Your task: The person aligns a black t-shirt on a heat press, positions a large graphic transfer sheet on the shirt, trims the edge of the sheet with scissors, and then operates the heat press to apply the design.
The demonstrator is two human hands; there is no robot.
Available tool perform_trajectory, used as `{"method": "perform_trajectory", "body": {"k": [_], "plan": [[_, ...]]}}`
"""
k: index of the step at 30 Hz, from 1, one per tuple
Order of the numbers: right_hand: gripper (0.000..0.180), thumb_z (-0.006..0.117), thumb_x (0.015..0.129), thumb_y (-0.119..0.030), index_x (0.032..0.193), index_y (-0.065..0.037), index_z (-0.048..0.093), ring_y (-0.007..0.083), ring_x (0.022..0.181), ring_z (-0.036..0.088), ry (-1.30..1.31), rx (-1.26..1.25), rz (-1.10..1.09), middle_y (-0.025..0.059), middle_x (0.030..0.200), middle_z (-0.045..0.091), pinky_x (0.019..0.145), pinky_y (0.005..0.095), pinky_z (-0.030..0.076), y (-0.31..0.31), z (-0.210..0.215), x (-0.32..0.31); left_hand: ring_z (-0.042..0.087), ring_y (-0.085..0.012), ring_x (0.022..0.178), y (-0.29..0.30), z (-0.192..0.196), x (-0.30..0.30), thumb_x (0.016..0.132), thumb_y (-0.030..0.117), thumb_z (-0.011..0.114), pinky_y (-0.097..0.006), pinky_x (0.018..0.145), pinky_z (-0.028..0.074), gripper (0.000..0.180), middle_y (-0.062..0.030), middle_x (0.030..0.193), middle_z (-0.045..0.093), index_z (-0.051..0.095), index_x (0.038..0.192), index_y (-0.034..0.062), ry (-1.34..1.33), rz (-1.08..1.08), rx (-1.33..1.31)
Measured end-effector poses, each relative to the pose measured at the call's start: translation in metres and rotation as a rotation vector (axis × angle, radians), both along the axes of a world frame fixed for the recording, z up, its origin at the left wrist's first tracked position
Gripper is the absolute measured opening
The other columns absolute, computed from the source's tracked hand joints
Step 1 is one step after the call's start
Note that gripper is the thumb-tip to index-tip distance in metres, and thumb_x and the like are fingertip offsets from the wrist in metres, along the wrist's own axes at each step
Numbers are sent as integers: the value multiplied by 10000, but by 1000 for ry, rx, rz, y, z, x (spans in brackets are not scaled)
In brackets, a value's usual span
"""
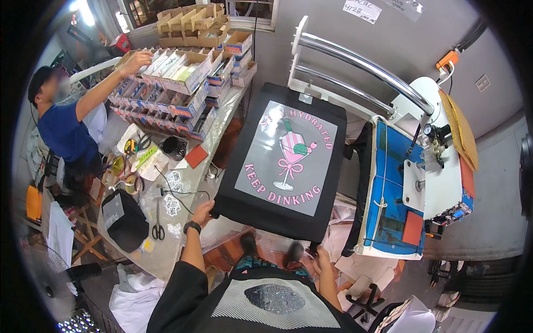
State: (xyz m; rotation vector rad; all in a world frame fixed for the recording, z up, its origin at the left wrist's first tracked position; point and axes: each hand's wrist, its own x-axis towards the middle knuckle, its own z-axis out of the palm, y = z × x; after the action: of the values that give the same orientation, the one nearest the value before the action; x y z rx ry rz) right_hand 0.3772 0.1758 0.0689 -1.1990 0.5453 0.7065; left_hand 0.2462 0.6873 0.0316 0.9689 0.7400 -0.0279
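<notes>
In front of me a black garment (227, 191) is stretched over a flat press platen. On it lies a clear grey transfer film (252, 183) with a pink and green cocktail-glass design (294, 147) and curved pink lettering. My left hand (204, 213), with a dark watch on the wrist, is closed on the garment's near left corner. My right hand (323, 260) is by the near right corner, fingers curled at a small dark piece below the edge; what that is cannot be made out.
Right of the platen stands a heat press (438, 161) with a blue bed (388, 166) and chrome bars (361, 55). Left, a table (166, 252) carries scissors (158, 225), a black cap (125, 222), tape rolls and stacked boxes (186, 77). A co-worker (66, 122) reaches into the boxes.
</notes>
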Motion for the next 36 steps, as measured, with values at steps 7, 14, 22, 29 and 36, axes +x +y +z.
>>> {"method": "perform_trajectory", "body": {"k": [7,14,22,29,36], "plan": [[257,671,886,-243,1051,-51,626,202,900,654,-487,-174,-442,73,1012,668,777,337,538,27,177,60,578,-134,957,-4,128,37,979,220,590,-279,880,445,252,-28,1050,637,638,1101,5,-268,496,230],[332,610,925,-311,1111,-39,646,219,972,621,-1094,133,-128,104,1076,659,885,372,487,71,338,189,593,-208,1077,-14,353,44,1049,265,390,-343,998,433,385,-126,1157,642,614,1189,-14,-559,782,609],[290,597,940,-272,1108,-43,658,185,900,606,-1157,235,449,84,1040,648,790,332,480,147,345,118,474,-51,838,-274,381,-150,1000,316,563,-256,768,413,301,40,907,560,619,997,21,-450,956,729],[258,587,954,-238,1105,-47,669,156,837,592,-1288,703,1173,67,1009,638,708,296,474,252,418,-147,509,-24,834,-536,297,-310,963,188,605,-219,742,420,175,54,852,584,588,901,25,-448,1578,439],[267,660,934,-220,1111,-24,619,175,739,618,-400,1233,2181,76,1012,633,625,306,491,330,409,-685,670,-252,904,-742,334,-732,858,108,659,-336,797,512,248,-134,1005,708,673,1073,-15,2458,1181,1225]]}}
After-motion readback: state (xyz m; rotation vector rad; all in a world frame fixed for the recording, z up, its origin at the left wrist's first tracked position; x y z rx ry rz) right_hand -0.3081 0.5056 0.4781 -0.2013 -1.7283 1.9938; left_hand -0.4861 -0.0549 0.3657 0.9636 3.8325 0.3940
